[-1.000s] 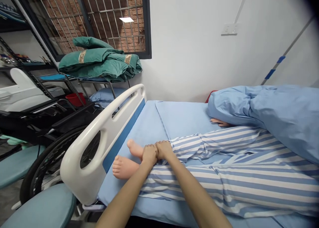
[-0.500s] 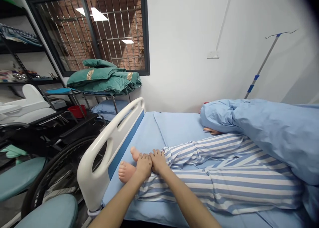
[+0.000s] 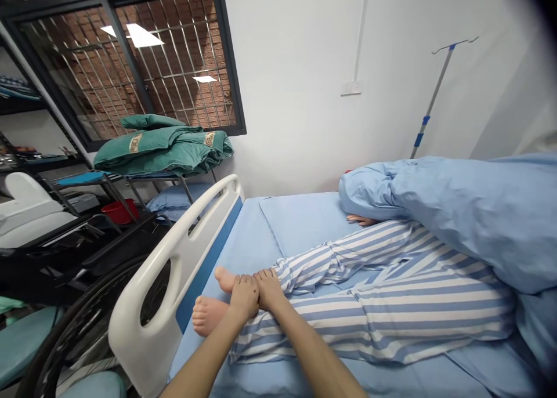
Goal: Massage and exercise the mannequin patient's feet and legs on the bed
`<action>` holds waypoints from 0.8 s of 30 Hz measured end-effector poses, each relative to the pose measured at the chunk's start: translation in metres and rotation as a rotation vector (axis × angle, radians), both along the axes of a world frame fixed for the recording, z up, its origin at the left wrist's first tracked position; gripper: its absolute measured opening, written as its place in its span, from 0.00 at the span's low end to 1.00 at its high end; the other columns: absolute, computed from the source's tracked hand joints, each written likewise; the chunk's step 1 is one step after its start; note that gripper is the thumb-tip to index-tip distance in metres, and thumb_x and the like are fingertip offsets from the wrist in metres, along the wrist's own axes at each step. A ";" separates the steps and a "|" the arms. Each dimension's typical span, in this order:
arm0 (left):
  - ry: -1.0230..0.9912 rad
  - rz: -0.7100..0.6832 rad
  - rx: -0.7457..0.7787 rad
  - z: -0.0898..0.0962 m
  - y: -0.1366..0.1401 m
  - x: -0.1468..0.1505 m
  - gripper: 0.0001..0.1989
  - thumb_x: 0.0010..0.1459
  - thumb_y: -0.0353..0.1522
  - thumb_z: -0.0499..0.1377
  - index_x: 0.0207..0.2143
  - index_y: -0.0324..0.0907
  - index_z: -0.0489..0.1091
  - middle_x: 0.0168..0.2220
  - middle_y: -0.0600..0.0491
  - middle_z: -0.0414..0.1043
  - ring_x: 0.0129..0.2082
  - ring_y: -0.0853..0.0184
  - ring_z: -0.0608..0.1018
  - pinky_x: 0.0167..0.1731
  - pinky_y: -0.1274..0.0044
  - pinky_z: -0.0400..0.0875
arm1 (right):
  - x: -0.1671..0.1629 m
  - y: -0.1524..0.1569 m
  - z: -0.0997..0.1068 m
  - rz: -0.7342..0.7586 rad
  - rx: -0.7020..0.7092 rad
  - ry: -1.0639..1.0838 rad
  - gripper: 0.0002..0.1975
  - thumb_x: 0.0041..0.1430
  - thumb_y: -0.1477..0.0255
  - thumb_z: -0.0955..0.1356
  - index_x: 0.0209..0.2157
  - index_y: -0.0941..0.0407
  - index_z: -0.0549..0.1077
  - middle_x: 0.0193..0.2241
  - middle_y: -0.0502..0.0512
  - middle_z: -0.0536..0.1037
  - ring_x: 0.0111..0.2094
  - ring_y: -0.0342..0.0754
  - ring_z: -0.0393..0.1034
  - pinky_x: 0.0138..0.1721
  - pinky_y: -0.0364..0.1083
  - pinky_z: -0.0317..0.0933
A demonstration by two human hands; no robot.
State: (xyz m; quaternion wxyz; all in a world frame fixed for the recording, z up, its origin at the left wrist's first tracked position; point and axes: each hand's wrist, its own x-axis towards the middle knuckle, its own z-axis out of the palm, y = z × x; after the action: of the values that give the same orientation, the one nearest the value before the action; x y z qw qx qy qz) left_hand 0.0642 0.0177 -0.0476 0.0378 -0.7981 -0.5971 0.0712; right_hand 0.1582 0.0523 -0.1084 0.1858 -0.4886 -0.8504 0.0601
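Note:
A figure in blue-and-white striped trousers (image 3: 418, 305) lies on the bed, its bare near foot (image 3: 210, 315) and far foot (image 3: 225, 278) pointing to the bed end. My left hand (image 3: 244, 296) lies over the far leg's ankle, fingers bent down over its far side. Right beside it, my right hand (image 3: 268, 289) is wrapped over the same leg at the trouser cuff. Both hands touch each other, and the fingertips are mostly hidden. My forearms cross above the near leg. A blue quilt (image 3: 456, 212) covers the figure's upper part, with a hand (image 3: 361, 219) showing under its edge.
A white bed end board (image 3: 145, 270) rises left of the feet. Beyond it are a wheelchair (image 3: 43, 340), teal stools (image 3: 26, 343), a red bucket (image 3: 120, 211) and folded green quilts (image 3: 169, 148) below the window. An IV pole (image 3: 435, 99) stands at the back right.
The view has turned, so bed, window and pole sit further left in the picture. Both hands keep their place on the far ankle and cuff; the legs look unmoved.

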 end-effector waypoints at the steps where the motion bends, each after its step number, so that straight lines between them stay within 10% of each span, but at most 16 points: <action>1: 0.009 -0.004 0.012 -0.002 0.003 0.000 0.19 0.47 0.26 0.49 0.43 0.32 0.66 0.42 0.37 0.68 0.43 0.54 0.67 0.45 0.66 0.54 | 0.001 0.000 0.001 -0.002 0.003 0.008 0.17 0.46 0.69 0.65 0.40 0.56 0.65 0.40 0.60 0.70 0.44 0.54 0.59 0.52 0.53 0.40; 24: 0.097 -0.004 0.095 -0.020 0.019 0.006 0.17 0.52 0.26 0.45 0.41 0.31 0.67 0.38 0.37 0.68 0.38 0.56 0.69 0.40 0.67 0.55 | 0.006 0.002 0.010 -0.019 -0.018 0.101 0.11 0.48 0.76 0.62 0.37 0.57 0.64 0.34 0.54 0.72 0.40 0.48 0.62 0.46 0.47 0.46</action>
State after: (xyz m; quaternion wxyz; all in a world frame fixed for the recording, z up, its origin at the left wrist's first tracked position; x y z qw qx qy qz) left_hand 0.0704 0.0363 -0.0678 0.1048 -0.7922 -0.5957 0.0812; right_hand 0.1637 0.0547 -0.0982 0.2248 -0.4944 -0.8347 0.0907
